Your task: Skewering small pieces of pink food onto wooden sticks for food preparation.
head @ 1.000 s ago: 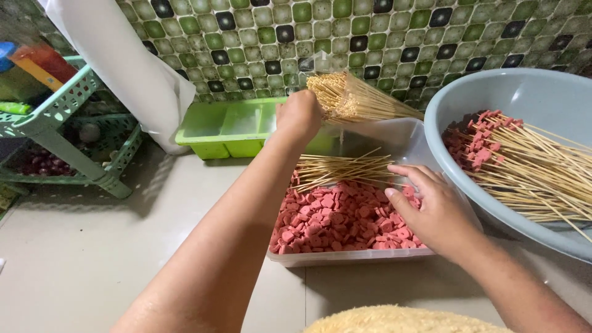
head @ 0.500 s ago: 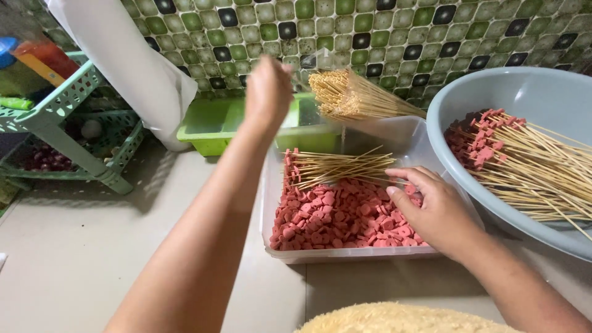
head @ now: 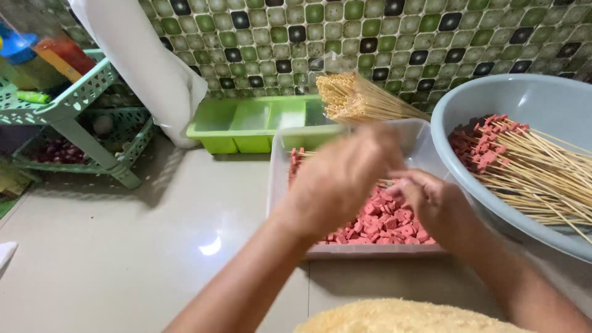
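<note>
My left hand [head: 342, 182] is blurred with motion above the white tray [head: 279, 179], close to my right hand [head: 431, 203]. The tray holds several red sausage pieces [head: 382, 225] and a few loose bamboo skewers. My right hand hovers low over the pieces with its fingers curled toward the left hand. The blur and the angle hide whether either hand holds a skewer or a piece. A thick bundle of bare bamboo skewers [head: 354, 98] lies across the tray's far end.
A grey basin [head: 530, 98] at the right holds several skewers threaded with red pieces [head: 524, 160]. A green divided tray [head: 246, 123] sits by the tiled wall. A green plastic rack [head: 80, 105] stands at the left, and a white pipe [head: 148, 68] leans on the wall.
My left hand has come down from the skewer bundle by the wall to the tray, beside my right hand. The right hand has stayed over the sausage pieces.
</note>
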